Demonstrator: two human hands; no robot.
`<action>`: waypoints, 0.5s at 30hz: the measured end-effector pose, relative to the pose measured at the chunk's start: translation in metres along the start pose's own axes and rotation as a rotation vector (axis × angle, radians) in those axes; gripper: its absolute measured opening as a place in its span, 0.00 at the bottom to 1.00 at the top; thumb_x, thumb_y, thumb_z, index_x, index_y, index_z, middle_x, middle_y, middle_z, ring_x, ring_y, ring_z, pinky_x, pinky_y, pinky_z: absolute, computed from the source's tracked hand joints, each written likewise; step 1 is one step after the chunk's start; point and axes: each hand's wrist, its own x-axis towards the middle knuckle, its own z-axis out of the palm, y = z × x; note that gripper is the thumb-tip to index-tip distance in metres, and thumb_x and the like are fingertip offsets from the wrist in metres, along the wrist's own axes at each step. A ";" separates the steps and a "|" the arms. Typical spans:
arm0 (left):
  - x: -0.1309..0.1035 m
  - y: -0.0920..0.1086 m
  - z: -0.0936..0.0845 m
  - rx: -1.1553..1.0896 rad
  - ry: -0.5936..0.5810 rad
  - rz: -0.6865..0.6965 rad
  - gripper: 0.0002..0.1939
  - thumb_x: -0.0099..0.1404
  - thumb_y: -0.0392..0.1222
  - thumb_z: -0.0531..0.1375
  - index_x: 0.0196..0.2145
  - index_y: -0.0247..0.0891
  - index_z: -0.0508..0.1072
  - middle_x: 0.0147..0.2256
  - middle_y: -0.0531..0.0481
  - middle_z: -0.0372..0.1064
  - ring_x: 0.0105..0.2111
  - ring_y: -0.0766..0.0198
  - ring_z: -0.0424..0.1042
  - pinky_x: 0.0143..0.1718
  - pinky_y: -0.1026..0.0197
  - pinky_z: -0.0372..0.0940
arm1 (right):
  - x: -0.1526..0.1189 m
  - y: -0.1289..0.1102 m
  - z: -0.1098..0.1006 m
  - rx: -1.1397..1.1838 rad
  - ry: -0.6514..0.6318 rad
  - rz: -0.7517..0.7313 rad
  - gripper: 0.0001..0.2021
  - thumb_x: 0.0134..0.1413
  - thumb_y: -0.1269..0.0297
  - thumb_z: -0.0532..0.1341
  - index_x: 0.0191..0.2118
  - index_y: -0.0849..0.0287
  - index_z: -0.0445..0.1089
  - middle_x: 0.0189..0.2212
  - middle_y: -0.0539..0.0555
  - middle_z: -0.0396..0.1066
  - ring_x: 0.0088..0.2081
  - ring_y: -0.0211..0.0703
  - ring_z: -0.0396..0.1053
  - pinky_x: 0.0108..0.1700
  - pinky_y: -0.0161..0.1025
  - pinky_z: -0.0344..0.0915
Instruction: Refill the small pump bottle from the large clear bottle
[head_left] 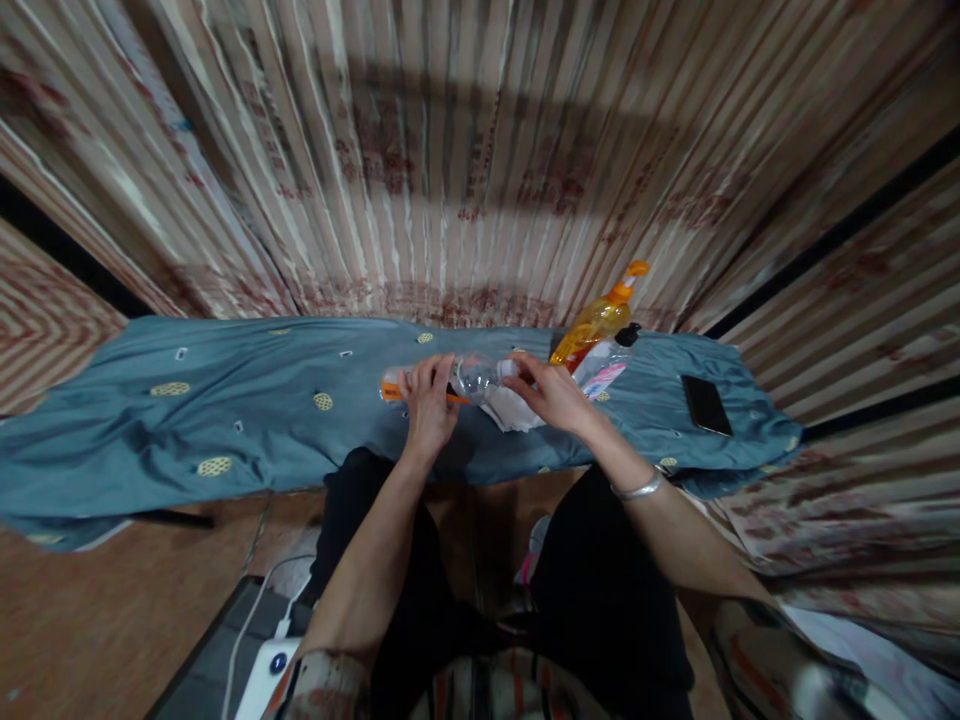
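Note:
A clear plastic bottle (pixel 475 377) with an orange label lies sideways in the air above the cloth, its neck to the right. My left hand (pixel 430 405) is wrapped round the labelled body. At the neck end, the fingers of my right hand (pixel 553 394) pinch the white bottle cap (pixel 507 370); whether the cap is loose from the neck I cannot tell. Beneath the bottle and my right hand rests a crumpled white tissue (pixel 510 412). Just beyond my right hand stand a yellow pump bottle (pixel 596 328) and a clear bottle with a black top (pixel 606 362).
A blue-grey cloth (pixel 277 400) with yellow patterns covers the long narrow table. Toward its right end lies a dark flat phone-like object (pixel 706 405). Patterned curtains (pixel 465 180) hang behind. Low on the left, a white device (pixel 270 672) with a cable sits near my leg.

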 end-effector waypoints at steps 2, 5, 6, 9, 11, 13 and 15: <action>0.000 -0.001 0.001 -0.006 0.000 0.000 0.36 0.56 0.30 0.60 0.63 0.39 0.62 0.60 0.37 0.63 0.63 0.45 0.59 0.67 0.35 0.40 | 0.001 -0.002 0.002 -0.020 -0.002 0.030 0.16 0.65 0.59 0.57 0.54 0.62 0.68 0.30 0.53 0.75 0.31 0.43 0.72 0.34 0.36 0.59; -0.001 -0.002 0.003 0.007 0.017 0.010 0.35 0.56 0.31 0.60 0.63 0.38 0.62 0.60 0.37 0.64 0.62 0.45 0.60 0.67 0.36 0.40 | 0.003 -0.002 0.006 -0.028 0.019 0.061 0.16 0.65 0.58 0.57 0.52 0.62 0.69 0.25 0.50 0.72 0.28 0.41 0.69 0.32 0.35 0.56; -0.001 -0.003 0.003 0.013 0.024 0.016 0.35 0.57 0.32 0.59 0.63 0.38 0.62 0.59 0.37 0.64 0.62 0.45 0.60 0.67 0.36 0.40 | 0.003 -0.001 0.008 -0.015 0.033 0.067 0.17 0.65 0.57 0.57 0.52 0.62 0.70 0.24 0.49 0.71 0.27 0.41 0.69 0.31 0.35 0.56; -0.002 -0.004 0.003 0.021 0.028 0.036 0.33 0.58 0.33 0.59 0.62 0.39 0.63 0.59 0.37 0.64 0.62 0.45 0.60 0.66 0.36 0.40 | 0.004 0.010 0.014 0.111 0.064 0.073 0.18 0.63 0.53 0.59 0.50 0.61 0.71 0.24 0.49 0.71 0.27 0.41 0.69 0.32 0.35 0.59; -0.002 -0.004 0.001 0.023 0.024 0.045 0.34 0.58 0.33 0.59 0.63 0.40 0.62 0.59 0.37 0.64 0.62 0.45 0.60 0.67 0.35 0.39 | 0.004 0.023 0.021 0.281 0.076 0.084 0.20 0.63 0.49 0.57 0.50 0.59 0.71 0.27 0.50 0.74 0.30 0.43 0.72 0.36 0.37 0.63; -0.001 -0.004 0.000 0.027 0.023 0.040 0.34 0.58 0.34 0.59 0.63 0.40 0.61 0.60 0.37 0.63 0.62 0.45 0.60 0.67 0.35 0.39 | 0.002 0.039 0.030 0.434 0.110 0.134 0.24 0.66 0.46 0.51 0.53 0.58 0.70 0.34 0.54 0.77 0.37 0.45 0.75 0.41 0.41 0.68; 0.000 -0.003 -0.001 0.033 0.025 0.025 0.35 0.58 0.33 0.59 0.63 0.40 0.61 0.60 0.37 0.63 0.62 0.45 0.60 0.67 0.35 0.39 | -0.001 0.053 0.045 0.417 0.146 0.204 0.27 0.66 0.45 0.49 0.60 0.57 0.65 0.44 0.59 0.77 0.45 0.49 0.75 0.49 0.46 0.69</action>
